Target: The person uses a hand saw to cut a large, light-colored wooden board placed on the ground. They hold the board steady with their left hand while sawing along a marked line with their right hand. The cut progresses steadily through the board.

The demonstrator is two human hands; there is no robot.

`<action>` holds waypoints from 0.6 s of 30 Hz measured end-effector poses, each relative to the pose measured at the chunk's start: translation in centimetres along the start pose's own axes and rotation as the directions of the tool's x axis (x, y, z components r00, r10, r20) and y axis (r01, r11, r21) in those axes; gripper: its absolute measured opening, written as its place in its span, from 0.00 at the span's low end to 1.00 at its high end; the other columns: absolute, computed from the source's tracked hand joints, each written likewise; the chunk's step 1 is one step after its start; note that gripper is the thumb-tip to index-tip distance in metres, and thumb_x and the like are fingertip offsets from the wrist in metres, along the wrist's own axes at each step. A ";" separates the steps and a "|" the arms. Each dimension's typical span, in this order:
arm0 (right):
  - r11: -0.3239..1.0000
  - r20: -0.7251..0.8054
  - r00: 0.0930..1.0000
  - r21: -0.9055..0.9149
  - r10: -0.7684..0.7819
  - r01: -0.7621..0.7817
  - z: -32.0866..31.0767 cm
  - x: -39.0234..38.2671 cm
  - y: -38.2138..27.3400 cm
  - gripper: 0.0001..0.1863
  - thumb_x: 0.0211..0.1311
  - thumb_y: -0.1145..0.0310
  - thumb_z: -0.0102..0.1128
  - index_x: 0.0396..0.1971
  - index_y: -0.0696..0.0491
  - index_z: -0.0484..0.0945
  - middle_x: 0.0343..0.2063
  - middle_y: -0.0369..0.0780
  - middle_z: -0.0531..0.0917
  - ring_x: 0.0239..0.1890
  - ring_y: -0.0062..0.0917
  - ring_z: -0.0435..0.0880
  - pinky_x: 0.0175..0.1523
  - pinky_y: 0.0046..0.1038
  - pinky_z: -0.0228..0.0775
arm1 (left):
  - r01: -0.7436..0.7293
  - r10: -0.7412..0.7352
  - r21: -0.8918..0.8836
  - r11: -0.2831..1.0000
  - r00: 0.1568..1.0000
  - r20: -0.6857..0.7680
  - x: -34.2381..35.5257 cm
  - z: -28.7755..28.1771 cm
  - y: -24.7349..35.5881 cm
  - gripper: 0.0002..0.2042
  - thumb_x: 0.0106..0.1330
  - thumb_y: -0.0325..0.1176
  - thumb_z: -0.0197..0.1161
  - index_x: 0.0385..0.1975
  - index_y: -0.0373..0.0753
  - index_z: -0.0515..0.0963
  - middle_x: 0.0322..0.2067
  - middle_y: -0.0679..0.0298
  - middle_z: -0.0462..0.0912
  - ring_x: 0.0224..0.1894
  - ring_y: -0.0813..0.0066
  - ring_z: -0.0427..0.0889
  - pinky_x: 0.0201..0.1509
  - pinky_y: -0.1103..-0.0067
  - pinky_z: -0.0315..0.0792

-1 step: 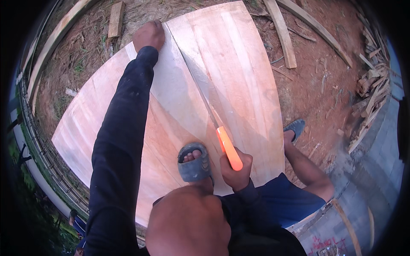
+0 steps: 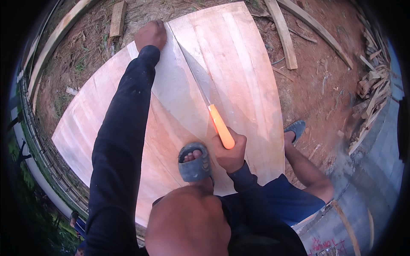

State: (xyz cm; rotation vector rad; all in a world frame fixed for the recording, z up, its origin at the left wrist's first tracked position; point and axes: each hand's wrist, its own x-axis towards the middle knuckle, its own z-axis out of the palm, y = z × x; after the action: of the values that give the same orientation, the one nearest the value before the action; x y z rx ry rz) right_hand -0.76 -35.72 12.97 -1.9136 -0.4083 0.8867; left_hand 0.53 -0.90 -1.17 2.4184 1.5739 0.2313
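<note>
A large pale plywood sheet (image 2: 243, 64) lies below me, with my sandalled foot (image 2: 194, 165) planted on it. My right hand (image 2: 230, 153) is wrapped round the orange handle of a handsaw (image 2: 222, 128). Its thin blade points away from me, along a dark line that runs to the sheet's far edge. How deep the blade sits in the wood I cannot tell. At that far edge, just left of the line, my left hand (image 2: 151, 36) is closed over the sheet's rim, its fingertips hidden.
Loose timber pieces lie on the reddish soil beyond the sheet, among them a short board (image 2: 118, 18) and a longer one (image 2: 282, 36). At right, a pile of scrap wood (image 2: 371, 96) borders a grey concrete surface (image 2: 376, 170). My other sandalled foot (image 2: 294, 130) rests beside the sheet.
My right hand and the handsaw have slid forward, away from me and slightly left along the line. My left hand and the sheet have stayed almost where they were.
</note>
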 end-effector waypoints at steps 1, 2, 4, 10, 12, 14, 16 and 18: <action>0.998 -0.082 0.996 -0.060 -0.026 0.021 1.8 3.7 0.3 0.05 0.54 0.79 0.57 0.22 0.63 0.72 0.12 0.41 0.67 0.20 0.15 0.63 0.24 0.27 0.62 | -0.004 0.004 -0.015 1.000 1.000 0.001 0.2 -0.2 1.4 0.23 0.71 0.46 0.44 0.34 0.36 0.85 0.36 0.44 0.85 0.41 0.43 0.84 0.52 0.58 0.74; 0.991 -0.061 0.996 -0.123 -0.066 0.059 3.0 6.5 -0.4 0.06 0.54 0.78 0.58 0.22 0.64 0.73 0.12 0.42 0.68 0.19 0.16 0.64 0.25 0.29 0.63 | -0.005 0.005 -0.002 1.000 1.000 0.005 0.7 -0.3 1.6 0.23 0.71 0.46 0.44 0.35 0.37 0.85 0.36 0.45 0.85 0.42 0.43 0.84 0.52 0.58 0.74; 0.986 -0.070 0.994 -0.150 -0.085 0.074 4.1 7.9 -1.4 0.06 0.54 0.77 0.59 0.23 0.64 0.75 0.12 0.43 0.69 0.18 0.17 0.65 0.25 0.30 0.64 | 0.007 -0.007 0.013 1.000 1.000 0.028 1.1 -0.2 1.4 0.23 0.71 0.46 0.44 0.35 0.37 0.85 0.37 0.46 0.85 0.43 0.44 0.83 0.53 0.59 0.74; 0.999 -0.056 0.997 -0.012 -0.045 0.045 -0.2 -1.6 0.2 0.08 0.53 0.81 0.59 0.34 0.66 0.80 0.16 0.41 0.76 0.19 0.18 0.76 0.28 0.25 0.70 | 0.027 -0.027 0.013 1.000 1.000 0.010 1.2 -0.3 0.5 0.23 0.72 0.46 0.44 0.35 0.38 0.85 0.38 0.44 0.85 0.44 0.42 0.83 0.53 0.58 0.74; 0.977 -0.031 0.994 -0.189 -0.103 0.096 -4.5 -8.7 1.7 0.10 0.52 0.82 0.59 0.36 0.64 0.82 0.16 0.43 0.77 0.17 0.25 0.78 0.25 0.26 0.70 | 0.039 -0.039 -0.008 0.999 0.998 0.053 1.1 -0.4 0.1 0.24 0.72 0.48 0.43 0.37 0.36 0.84 0.41 0.43 0.84 0.46 0.41 0.82 0.56 0.57 0.72; 0.925 -0.011 0.973 -0.314 -0.229 0.214 -7.7 -13.6 1.5 0.09 0.52 0.82 0.60 0.35 0.64 0.82 0.17 0.44 0.78 0.15 0.31 0.80 0.25 0.26 0.71 | 0.044 -0.043 -0.018 0.999 0.997 0.061 1.4 -0.6 0.4 0.25 0.72 0.49 0.43 0.38 0.35 0.84 0.42 0.42 0.83 0.48 0.40 0.81 0.57 0.56 0.71; 0.946 -0.010 0.985 -0.281 -0.173 0.164 -7.9 -14.2 1.1 0.09 0.52 0.82 0.60 0.35 0.64 0.82 0.17 0.44 0.78 0.15 0.30 0.80 0.24 0.27 0.70 | 0.054 -0.053 -0.019 0.998 0.997 0.054 1.2 -0.5 0.8 0.25 0.72 0.49 0.43 0.39 0.36 0.84 0.42 0.43 0.83 0.48 0.39 0.81 0.57 0.56 0.71; 0.963 -0.008 0.994 -0.250 -0.106 0.101 -5.8 -10.0 0.8 0.08 0.53 0.82 0.59 0.33 0.64 0.82 0.16 0.44 0.78 0.15 0.30 0.80 0.24 0.27 0.70 | -0.006 0.006 0.014 1.000 1.000 0.017 1.1 -0.2 -0.2 0.22 0.71 0.46 0.44 0.37 0.38 0.84 0.39 0.45 0.85 0.44 0.42 0.83 0.53 0.57 0.73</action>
State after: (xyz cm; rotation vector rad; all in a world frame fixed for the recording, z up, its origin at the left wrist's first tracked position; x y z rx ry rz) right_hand -3.41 -45.79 18.02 -2.1070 -0.6267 0.7741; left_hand 0.71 0.18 -1.09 2.4291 1.5659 0.2009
